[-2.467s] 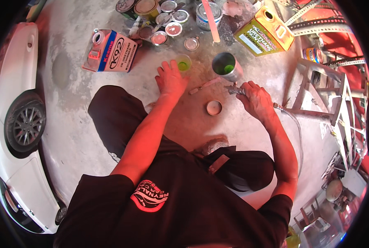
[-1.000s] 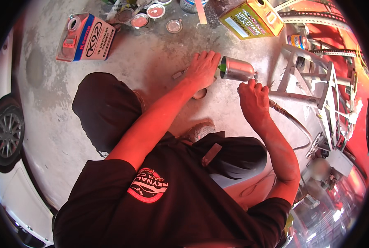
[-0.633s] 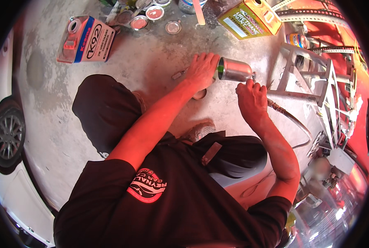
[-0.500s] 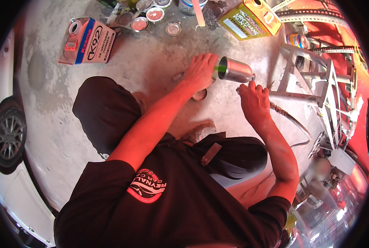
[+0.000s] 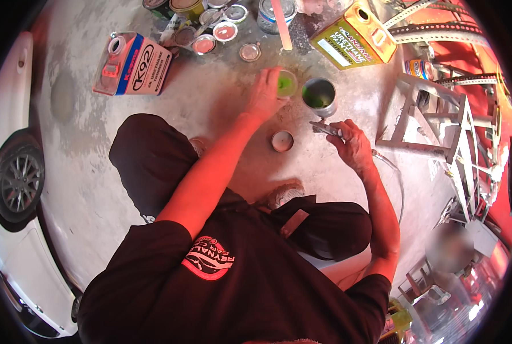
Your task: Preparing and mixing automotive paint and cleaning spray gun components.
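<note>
My left hand point(image 5: 264, 92) is closed on a small clear cup point(image 5: 286, 83) with green liquid in it. To its right stands the metal cup point(image 5: 319, 98) of a spray gun point(image 5: 326, 128), upright, with dark green liquid inside. My right hand point(image 5: 352, 143) grips the gun below that cup; a hose runs down from it. A small round lid point(image 5: 282, 141) lies on the floor between my forearms. Ahead of my hands are a pink stick point(image 5: 283, 34) and a round silver lid point(image 5: 249, 52).
A pink-white thinner can point(image 5: 150, 63) stands left, a yellow can point(image 5: 350, 43) right. Paint tins point(image 5: 225, 31) cluster at the back. A metal frame stand point(image 5: 422, 137) is beside my right hand. A white car point(image 5: 44, 286) fills the left edge.
The spray gun's cup has turned from lying sideways, mouth to the left, to upright. My right hand has rolled with it. My left hand has drawn slightly up and left with the clear cup.
</note>
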`<state>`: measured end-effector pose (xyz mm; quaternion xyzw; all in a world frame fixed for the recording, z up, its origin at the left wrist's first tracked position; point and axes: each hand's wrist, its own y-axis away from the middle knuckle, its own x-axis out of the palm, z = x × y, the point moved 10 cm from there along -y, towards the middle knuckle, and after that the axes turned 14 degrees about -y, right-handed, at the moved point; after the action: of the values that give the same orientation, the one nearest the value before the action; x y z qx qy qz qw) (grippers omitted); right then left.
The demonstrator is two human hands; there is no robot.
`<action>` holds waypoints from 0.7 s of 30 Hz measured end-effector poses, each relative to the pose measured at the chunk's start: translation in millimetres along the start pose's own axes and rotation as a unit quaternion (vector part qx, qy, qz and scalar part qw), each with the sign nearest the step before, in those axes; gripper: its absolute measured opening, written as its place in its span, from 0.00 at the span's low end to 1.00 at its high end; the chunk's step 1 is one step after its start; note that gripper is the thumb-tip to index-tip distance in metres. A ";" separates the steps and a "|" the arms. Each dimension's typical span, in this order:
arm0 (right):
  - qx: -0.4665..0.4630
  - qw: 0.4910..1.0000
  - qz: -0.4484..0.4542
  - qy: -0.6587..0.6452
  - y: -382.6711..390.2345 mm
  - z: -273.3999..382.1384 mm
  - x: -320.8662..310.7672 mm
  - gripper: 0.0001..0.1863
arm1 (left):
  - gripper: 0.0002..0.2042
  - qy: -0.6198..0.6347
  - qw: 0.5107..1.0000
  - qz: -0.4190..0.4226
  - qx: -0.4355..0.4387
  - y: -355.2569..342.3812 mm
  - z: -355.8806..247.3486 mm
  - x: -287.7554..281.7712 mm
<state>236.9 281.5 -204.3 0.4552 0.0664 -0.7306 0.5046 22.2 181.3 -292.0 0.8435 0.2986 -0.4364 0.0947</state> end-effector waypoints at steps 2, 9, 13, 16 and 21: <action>-0.084 0.992 -0.041 -0.079 5.8 9.7 -6.2 0.17 | 0.43 -0.001 0.999 0.021 -0.028 -5.3 16.1 6.6; -0.169 0.978 -0.073 -0.100 11.6 28.4 -8.7 0.20 | 0.46 -0.017 0.998 0.042 -0.038 8.6 50.7 24.7; -0.162 0.979 -0.076 -0.094 13.6 21.1 -9.1 0.21 | 0.44 0.023 0.997 0.058 -0.047 6.8 48.7 28.7; -0.158 0.980 -0.084 -0.087 16.2 18.7 -10.7 0.22 | 0.45 0.034 0.995 0.081 -0.051 -2.6 44.2 32.5; -0.161 0.979 -0.087 -0.089 12.4 24.5 -8.3 0.18 | 0.46 -0.012 0.998 0.055 -0.016 -16.1 46.9 35.7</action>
<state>232.8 267.5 -179.6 0.2933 0.1775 -0.7893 0.5095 -3.4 189.5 -346.9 0.8518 0.2578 -0.4355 0.1352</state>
